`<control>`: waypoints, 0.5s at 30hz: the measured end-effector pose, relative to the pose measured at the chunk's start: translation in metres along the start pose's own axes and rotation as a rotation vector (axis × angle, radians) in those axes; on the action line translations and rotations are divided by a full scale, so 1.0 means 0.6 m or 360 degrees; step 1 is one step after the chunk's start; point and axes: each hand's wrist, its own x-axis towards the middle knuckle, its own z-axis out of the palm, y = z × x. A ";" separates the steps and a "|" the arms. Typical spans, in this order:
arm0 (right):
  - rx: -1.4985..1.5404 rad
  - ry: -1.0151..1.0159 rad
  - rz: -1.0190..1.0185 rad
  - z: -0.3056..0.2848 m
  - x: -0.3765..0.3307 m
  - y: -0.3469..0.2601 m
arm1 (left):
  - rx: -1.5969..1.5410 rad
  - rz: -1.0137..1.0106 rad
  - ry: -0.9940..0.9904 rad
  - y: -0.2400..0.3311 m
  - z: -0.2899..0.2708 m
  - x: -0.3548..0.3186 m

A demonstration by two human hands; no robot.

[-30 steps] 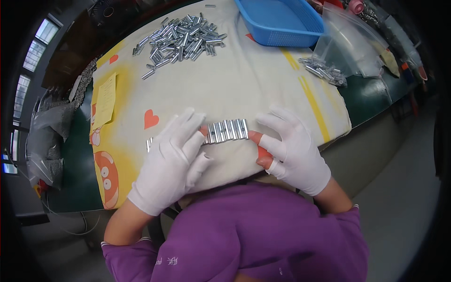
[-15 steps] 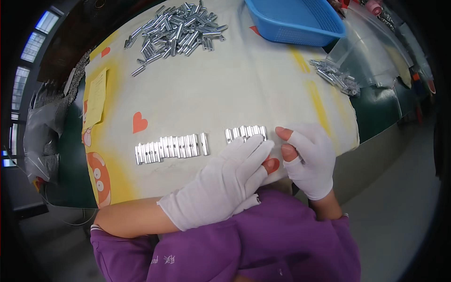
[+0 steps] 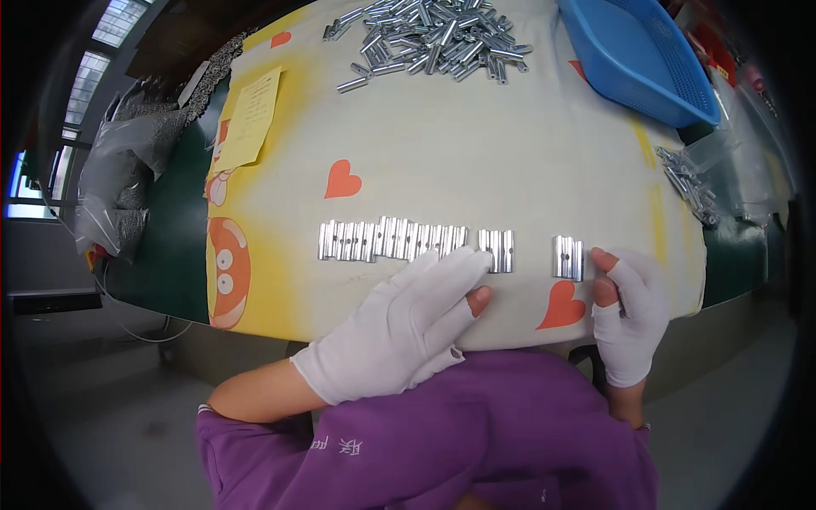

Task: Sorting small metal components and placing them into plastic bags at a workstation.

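My left hand [image 3: 416, 310], in a white glove with a bare thumb tip, lies with fingers stretched out. Its fingertips touch or cover the right end of a long row of short silver metal tubes [image 3: 348, 241], which stand side by side on the cloth. Just right of those fingertips is a small group of similar tubes [image 3: 507, 252]. Farther right, another small group of tubes [image 3: 568, 257] lies beside my right hand [image 3: 631, 310]. That hand is gloved too, with bare index and thumb tips held apart and no tube between them.
A big heap of loose metal tubes [image 3: 442, 38] lies at the far side, beside a blue plastic basket [image 3: 654, 64]. More metal parts [image 3: 687, 187] spill at the right edge. A yellow paper [image 3: 249, 119] and plastic bags of parts [image 3: 127, 161] are on the left.
The view has shifted, so the table appears farther right. The group of tubes near my hands is now split in two. My left hand has moved leftward to the long row.
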 end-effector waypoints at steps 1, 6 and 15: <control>-0.0007 0.0007 0.0019 0.000 0.000 -0.002 | -0.0064 0.0011 0.0062 -0.004 -0.003 -0.010; -0.0018 0.0039 0.0032 0.010 0.003 -0.007 | 0.0276 -0.0370 0.0161 -0.025 -0.015 -0.063; -0.0160 0.0085 0.0057 0.003 -0.001 -0.012 | 0.0213 -0.0600 0.0410 -0.064 -0.037 -0.134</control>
